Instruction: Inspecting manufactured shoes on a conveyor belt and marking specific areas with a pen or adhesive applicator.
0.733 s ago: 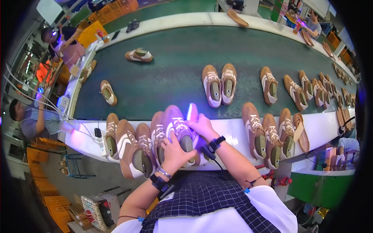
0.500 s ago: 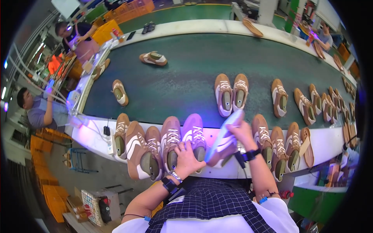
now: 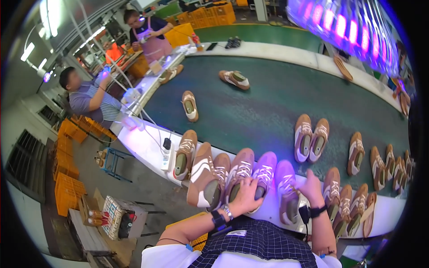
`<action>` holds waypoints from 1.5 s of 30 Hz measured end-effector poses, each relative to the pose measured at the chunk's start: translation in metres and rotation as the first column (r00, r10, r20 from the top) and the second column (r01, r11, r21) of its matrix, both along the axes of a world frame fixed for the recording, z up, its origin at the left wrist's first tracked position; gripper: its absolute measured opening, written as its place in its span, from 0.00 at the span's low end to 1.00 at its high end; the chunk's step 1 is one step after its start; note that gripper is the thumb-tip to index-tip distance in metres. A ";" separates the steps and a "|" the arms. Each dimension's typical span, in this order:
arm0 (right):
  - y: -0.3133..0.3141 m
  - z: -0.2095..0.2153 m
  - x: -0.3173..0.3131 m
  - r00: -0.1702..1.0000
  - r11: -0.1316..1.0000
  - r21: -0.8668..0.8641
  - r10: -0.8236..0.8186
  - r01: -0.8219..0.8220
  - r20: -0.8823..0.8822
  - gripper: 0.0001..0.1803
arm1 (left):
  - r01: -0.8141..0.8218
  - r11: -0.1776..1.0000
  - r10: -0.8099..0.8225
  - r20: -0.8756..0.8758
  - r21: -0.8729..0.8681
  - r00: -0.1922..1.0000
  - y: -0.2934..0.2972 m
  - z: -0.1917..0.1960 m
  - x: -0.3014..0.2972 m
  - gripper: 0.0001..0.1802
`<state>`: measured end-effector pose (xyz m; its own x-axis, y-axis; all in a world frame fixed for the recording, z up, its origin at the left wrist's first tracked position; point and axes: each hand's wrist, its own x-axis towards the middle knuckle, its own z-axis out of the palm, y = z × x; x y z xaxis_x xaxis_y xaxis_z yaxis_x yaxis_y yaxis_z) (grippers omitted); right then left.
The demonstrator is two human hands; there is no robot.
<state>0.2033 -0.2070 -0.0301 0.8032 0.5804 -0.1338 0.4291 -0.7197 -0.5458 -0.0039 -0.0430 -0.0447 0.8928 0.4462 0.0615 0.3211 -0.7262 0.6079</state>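
A row of brown and white sneakers stands upright on the white ledge in front of me. My left hand [image 3: 246,196] lies with fingers apart across the heel openings of two of them, a brown sneaker [image 3: 243,163] and a purple-lit sneaker [image 3: 265,169]. To their right stands another purple-lit sneaker [image 3: 286,176], toe pointing away. My right hand [image 3: 311,187] is at its right side, fingers apart and raised; whether a fingertip touches the shoe I cannot tell. Olive-green inserts show inside the shoes.
A dark green belt [image 3: 250,111] carries a sneaker pair [image 3: 311,138] and several single shoes. A lamp [image 3: 344,31] glows purple at upper right. A power strip [image 3: 166,160] sits on the ledge's left end. Two people work at far left, near orange crates [image 3: 69,192].
The sneaker my right hand held tilted, sole showing, now stands upright on the ledge, and that hand has let go. The view has swung left, bringing the purple lamp in.
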 end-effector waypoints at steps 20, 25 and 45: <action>-0.005 -0.027 -0.081 0.931 0.978 0.160 -0.069 0.134 -0.358 0.52 | -0.113 0.976 0.061 -0.267 -0.186 0.962 -0.020 -0.016 0.016 0.39; -0.018 -0.040 -0.072 0.923 0.963 0.178 -0.125 0.201 -0.365 0.51 | -0.251 0.921 0.202 -0.186 -0.297 0.962 -0.027 -0.024 0.013 0.51; -0.076 0.066 -0.044 0.492 0.353 0.691 0.507 0.630 -0.708 0.42 | 0.249 -0.350 0.185 0.194 -0.903 0.963 -0.001 0.028 0.004 0.44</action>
<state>0.1591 -0.2831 0.0362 0.6807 0.7175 -0.1480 -0.5704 0.3923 -0.7216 0.0000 -0.0441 -0.0166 0.9651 0.0653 -0.2535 0.0684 0.8719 0.4849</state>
